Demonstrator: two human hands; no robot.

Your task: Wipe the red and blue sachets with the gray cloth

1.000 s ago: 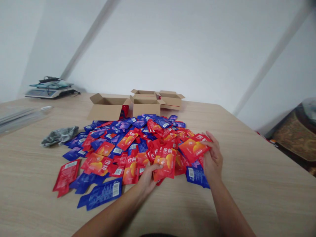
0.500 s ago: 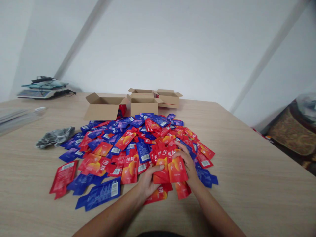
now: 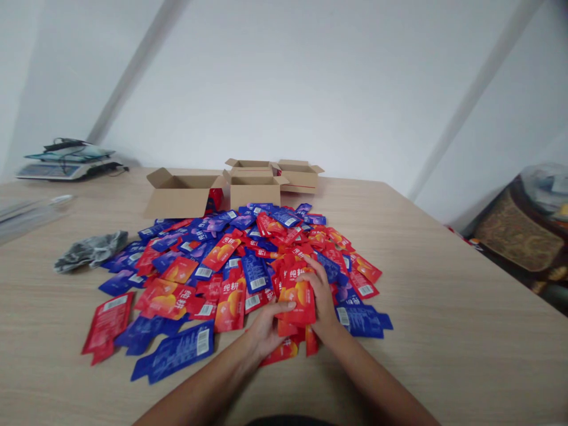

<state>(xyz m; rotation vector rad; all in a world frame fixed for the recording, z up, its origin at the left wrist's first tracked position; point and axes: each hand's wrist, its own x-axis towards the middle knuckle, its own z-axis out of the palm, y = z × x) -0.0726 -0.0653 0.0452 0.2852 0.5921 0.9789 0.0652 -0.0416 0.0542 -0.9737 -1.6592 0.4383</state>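
Between my two hands is a small stack of red pouches (image 3: 296, 299) with orange fruit pictures and white lettering. My left hand (image 3: 265, 326) grips the lower left edge, its thumb lying over the front pouch. Along the right edge, my right hand (image 3: 320, 296) holds the stack with its fingers bent over the upper front. A red pouch (image 3: 280, 352) lies on the table below the stack. Just beyond my hands spreads a heap of red and blue pouches; a blue pouch (image 3: 256, 273) with a barcode lies in it. Another blue pouch (image 3: 361, 320) lies right of my right wrist.
Open cardboard boxes stand behind the heap, among them a wide box (image 3: 177, 202) and a smaller box (image 3: 255, 193). A grey cloth glove (image 3: 91, 251) lies left of the heap. At the far left a scale (image 3: 55, 171) carries folders. A patterned chair (image 3: 517, 228) stands beyond the table's right edge.
My right hand has moved left towards my left hand. The pouches, fanned side by side before, now overlap in one narrow stack. The view has shifted slightly.
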